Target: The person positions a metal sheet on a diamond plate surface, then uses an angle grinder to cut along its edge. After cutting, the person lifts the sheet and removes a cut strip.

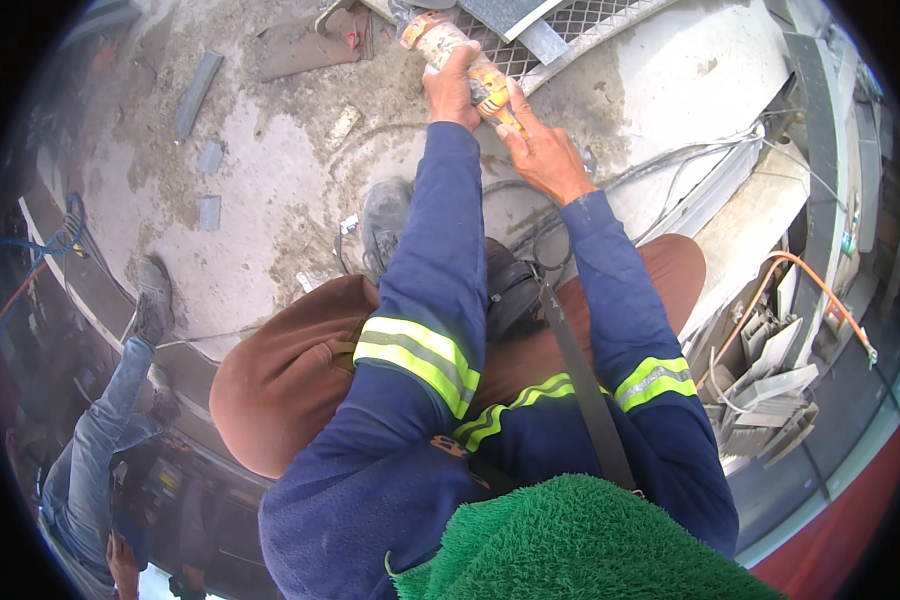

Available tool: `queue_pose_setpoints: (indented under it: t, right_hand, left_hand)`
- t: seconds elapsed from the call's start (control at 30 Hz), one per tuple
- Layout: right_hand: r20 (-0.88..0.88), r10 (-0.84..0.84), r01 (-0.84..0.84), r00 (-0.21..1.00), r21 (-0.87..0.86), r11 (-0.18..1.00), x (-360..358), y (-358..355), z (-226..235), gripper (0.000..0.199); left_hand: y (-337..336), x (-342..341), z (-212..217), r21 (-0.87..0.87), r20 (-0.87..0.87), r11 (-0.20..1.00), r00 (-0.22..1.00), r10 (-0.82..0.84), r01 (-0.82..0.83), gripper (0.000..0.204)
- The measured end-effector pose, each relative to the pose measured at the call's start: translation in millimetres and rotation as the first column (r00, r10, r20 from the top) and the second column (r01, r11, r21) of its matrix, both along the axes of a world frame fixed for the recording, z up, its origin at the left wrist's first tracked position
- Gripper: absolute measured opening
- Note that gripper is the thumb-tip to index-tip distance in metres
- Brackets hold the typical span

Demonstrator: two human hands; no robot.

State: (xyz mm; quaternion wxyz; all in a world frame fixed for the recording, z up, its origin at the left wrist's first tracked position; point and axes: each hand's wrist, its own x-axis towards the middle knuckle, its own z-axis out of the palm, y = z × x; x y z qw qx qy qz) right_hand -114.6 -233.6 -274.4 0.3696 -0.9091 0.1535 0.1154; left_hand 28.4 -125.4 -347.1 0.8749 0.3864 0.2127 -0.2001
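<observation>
An orange-and-grey angle grinder (pixel 460 58) lies tilted at twelve o'clock, its head toward eleven and its handle toward five, dusty, over the edge of a metal mesh panel (pixel 570 30) on concrete.

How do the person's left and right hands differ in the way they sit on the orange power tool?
The left hand wraps around the orange power tool near its front body, fingers curled over it. The right hand sits further back at the tail of the tool, closer to the person, its fingers stretched along the handle rather than wrapped. The left forearm runs nearly straight up the picture; the right one slants in from the right. Both are bare, in blue sleeves, and grip the same tool.
</observation>
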Motion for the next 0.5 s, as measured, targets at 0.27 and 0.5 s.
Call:
queue_pose_setpoints:
  t: [0.27,0.5]
  right_hand:
    - [-0.012,-0.004,0.004,1.000,0.007,1.000,-7.7,-2.3,-3.7,0.078]
    - [-0.069,0.004,-0.002,0.998,0.026,1.000,-12.2,-5.4,-3.6,0.078]
  left_hand:
    - [-1.8,-7.2,4.9,-0.028,-0.035,1.000,0.999,0.011,-0.012,0.042]
    - [-3.8,-13.6,-0.8,-0.018,-0.024,1.000,0.999,0.024,-0.025,0.044]
